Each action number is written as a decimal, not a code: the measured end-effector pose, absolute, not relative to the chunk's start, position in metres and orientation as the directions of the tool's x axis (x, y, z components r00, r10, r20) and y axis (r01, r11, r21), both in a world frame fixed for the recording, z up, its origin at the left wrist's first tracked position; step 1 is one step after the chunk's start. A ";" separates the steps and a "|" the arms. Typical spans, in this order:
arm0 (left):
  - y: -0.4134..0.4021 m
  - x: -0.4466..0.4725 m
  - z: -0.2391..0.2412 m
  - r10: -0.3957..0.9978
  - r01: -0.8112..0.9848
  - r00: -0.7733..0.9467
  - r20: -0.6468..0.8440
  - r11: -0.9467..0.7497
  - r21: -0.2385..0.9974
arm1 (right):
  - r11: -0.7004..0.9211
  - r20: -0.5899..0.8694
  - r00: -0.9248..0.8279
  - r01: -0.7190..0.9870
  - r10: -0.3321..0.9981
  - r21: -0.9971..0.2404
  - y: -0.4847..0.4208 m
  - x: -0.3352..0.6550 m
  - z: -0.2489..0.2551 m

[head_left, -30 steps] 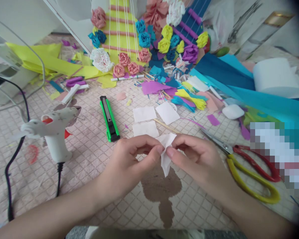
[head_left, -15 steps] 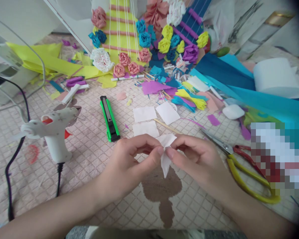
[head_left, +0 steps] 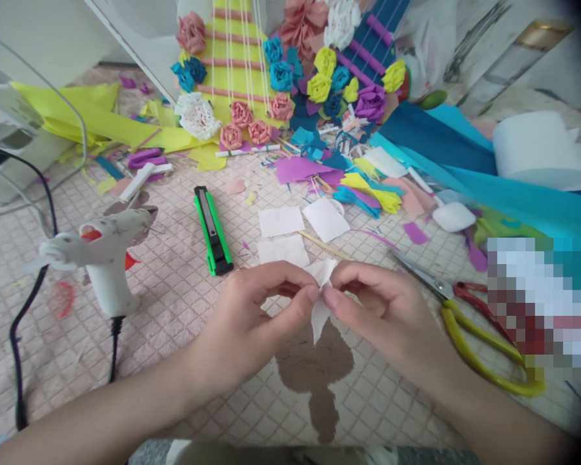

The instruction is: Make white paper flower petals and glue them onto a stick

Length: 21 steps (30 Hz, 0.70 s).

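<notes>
White and thin, the paper piece is pinched between both hands, low over the pink mat and right in front of the person. The left hand closes thumb and forefinger on its upper part from one side. The right hand does the same from the other, so the fingertips nearly meet. The paper's lower point hangs free below them.

Paper that flimsy looks easy to tear — I'd judge that the two pinches pulling apart would rip it at the top, where the grip is tightest. The scissors lie just beside the right hand, and a careless sweep of that wrist could catch the blades. Off to the left the glue gun stands upright with its cord trailing near the left forearm; a snag there could tip it. I cannot tell whether the blade of the green utility knife is out.

As for containers, I see no box, tray or bin. The three paper squares, the wooden stick and the coloured scraps all lie loose on the mat. At the back right, past the board of paper flowers, there's a clear plastic bag — its contents I can't make out.
</notes>
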<state>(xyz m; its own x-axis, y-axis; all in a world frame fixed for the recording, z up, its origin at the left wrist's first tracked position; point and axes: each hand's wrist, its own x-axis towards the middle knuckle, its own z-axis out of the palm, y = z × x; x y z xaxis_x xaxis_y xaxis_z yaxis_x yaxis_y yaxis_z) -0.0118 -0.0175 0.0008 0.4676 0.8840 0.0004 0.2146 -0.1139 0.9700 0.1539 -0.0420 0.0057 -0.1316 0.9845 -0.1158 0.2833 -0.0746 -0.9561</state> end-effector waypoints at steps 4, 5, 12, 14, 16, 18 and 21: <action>-0.018 -0.011 0.001 0.876 0.197 0.482 -0.015 -0.092 0.976 | -0.069 -0.102 -0.103 0.280 0.989 -0.957 -0.042 0.154 0.005; -0.018 -0.011 0.000 0.876 0.196 0.482 -0.021 -0.085 0.977 | -0.067 -0.098 -0.096 0.281 0.991 -0.957 -0.042 0.154 0.005; -0.019 -0.012 -0.002 0.896 0.211 0.443 -0.016 -0.087 0.974 | -0.052 -0.077 -0.074 0.296 0.994 -0.954 -0.043 0.154 0.007; -0.019 -0.012 -0.002 0.899 0.218 0.438 -0.020 -0.085 0.972 | -0.048 -0.072 -0.068 0.300 0.995 -0.953 -0.043 0.154 0.007; -0.019 -0.011 -0.001 0.898 0.213 0.439 -0.024 -0.078 0.974 | -0.051 -0.071 -0.058 0.299 0.996 -0.953 -0.042 0.153 0.007; -0.019 -0.011 0.000 0.896 0.198 0.443 -0.030 -0.065 0.978 | -0.058 -0.075 -0.052 0.282 0.996 -0.958 -0.042 0.153 0.007; -0.019 -0.012 0.002 0.884 0.176 0.465 -0.041 -0.047 0.983 | -0.070 -0.084 -0.055 0.214 0.995 -0.974 -0.042 0.154 0.005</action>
<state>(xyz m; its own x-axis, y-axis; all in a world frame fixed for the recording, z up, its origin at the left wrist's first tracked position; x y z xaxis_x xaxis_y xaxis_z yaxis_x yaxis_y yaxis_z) -0.0121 -0.0187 0.0020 0.4649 0.8844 -0.0409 0.1756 -0.0468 0.9834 0.1542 -0.0416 0.0055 -0.0549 0.9950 -0.0836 0.2139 -0.0701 -0.9743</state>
